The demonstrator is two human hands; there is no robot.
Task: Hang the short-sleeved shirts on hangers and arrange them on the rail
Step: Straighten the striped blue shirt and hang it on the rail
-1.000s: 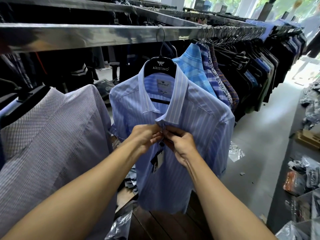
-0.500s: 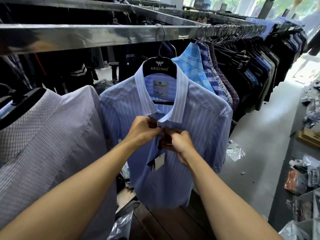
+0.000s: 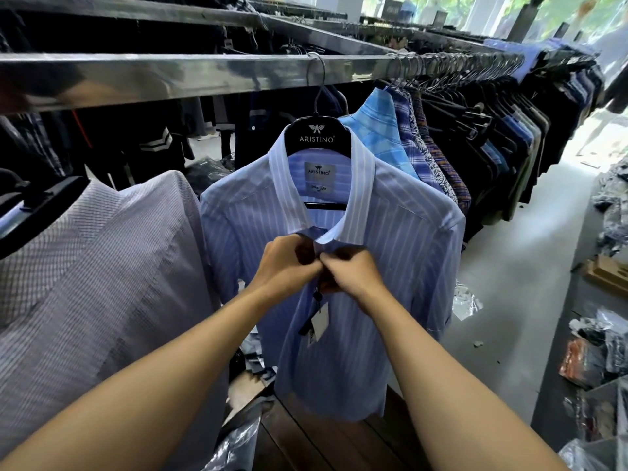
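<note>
A blue striped short-sleeved shirt [image 3: 401, 253] hangs on a black hanger [image 3: 317, 137] hooked over the steel rail [image 3: 170, 76]. My left hand [image 3: 287, 266] and my right hand [image 3: 350, 271] meet at the shirt's front just below the collar, each pinching one edge of the placket around the top button. A price tag [image 3: 317, 322] dangles under my hands. The button itself is hidden by my fingers.
A pale checked shirt [image 3: 88, 266] hangs close on the left. To the right hang a light blue plaid shirt [image 3: 380, 130] and several dark garments along the rail. Plastic bags [image 3: 465, 300] lie on the floor; packaged goods sit on a counter [image 3: 598, 355] at right.
Both hands have moved up the shirt front toward the collar, still pinching the placket. The shirt has swung slightly to face me more squarely.
</note>
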